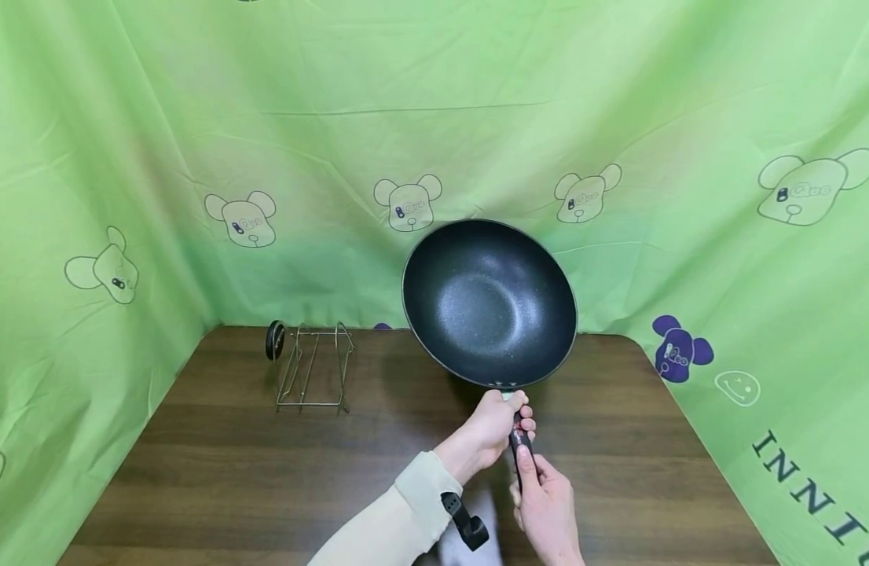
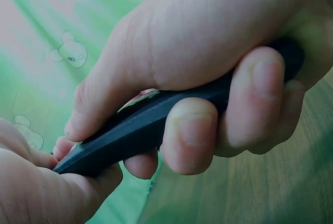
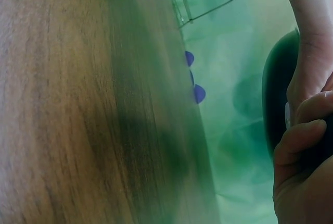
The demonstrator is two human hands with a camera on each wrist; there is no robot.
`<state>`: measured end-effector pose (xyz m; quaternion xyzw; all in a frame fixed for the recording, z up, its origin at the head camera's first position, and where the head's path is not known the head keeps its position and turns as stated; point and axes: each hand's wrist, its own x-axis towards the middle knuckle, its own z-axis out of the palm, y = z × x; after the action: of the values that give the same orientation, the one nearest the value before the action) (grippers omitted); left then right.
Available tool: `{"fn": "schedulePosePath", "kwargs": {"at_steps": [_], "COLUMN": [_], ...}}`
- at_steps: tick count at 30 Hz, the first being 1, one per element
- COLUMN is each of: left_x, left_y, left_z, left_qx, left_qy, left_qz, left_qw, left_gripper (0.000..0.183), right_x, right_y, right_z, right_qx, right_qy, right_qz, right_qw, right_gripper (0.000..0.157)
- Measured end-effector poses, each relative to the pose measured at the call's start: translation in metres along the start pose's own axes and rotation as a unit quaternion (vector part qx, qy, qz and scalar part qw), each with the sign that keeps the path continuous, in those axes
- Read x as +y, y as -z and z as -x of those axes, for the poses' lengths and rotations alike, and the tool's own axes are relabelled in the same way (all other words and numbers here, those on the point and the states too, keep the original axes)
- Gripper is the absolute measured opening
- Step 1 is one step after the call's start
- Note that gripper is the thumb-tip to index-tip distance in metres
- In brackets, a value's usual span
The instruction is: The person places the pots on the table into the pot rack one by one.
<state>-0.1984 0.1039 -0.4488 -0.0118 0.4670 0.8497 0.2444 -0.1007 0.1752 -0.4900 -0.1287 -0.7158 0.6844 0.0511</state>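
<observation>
Two curled grips hold the handle (image 2: 138,130), left hand (image 1: 488,425) ahead of right hand (image 1: 549,505); slackening could tip the pan (image 1: 487,303) beyond them.

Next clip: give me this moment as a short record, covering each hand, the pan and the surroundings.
Pan: dark wok-style pan, held up off the table, tilted, inside facing the head camera
Left hand: grips the handle near the pan
Right hand: grips the handle farther back
Wire rack: on the table, left of the pan
Black disc: at the rack's left side
Backdrop: green cloth with printed animal heads
</observation>
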Motion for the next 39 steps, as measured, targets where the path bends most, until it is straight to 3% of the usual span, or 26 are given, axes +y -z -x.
{"fn": "schedulePosePath", "kwargs": {"at_steps": [15,39], "left_x": [0.002,0.0051], "left_y": [0.0037,0.0038], "left_z": [0.0007,0.0004], "left_qx": [0.0,-0.012], "left_qy": [-0.006,-0.003], "left_qz": [-0.01,-0.002], "left_qw": [0.9999,0.9999], "left_gripper": [0.017,0.02], "right_x": [0.003,0.0017], "right_y": [-0.0045,-0.0055], "right_z": [-0.0024,-0.0019], "right_qx": [0.008,0.002], "right_qy": [0.011,0.005], "right_qz": [0.017,-0.004], "right_qw": [1.0,1.0], "right_gripper": [0.056,0.056]}}
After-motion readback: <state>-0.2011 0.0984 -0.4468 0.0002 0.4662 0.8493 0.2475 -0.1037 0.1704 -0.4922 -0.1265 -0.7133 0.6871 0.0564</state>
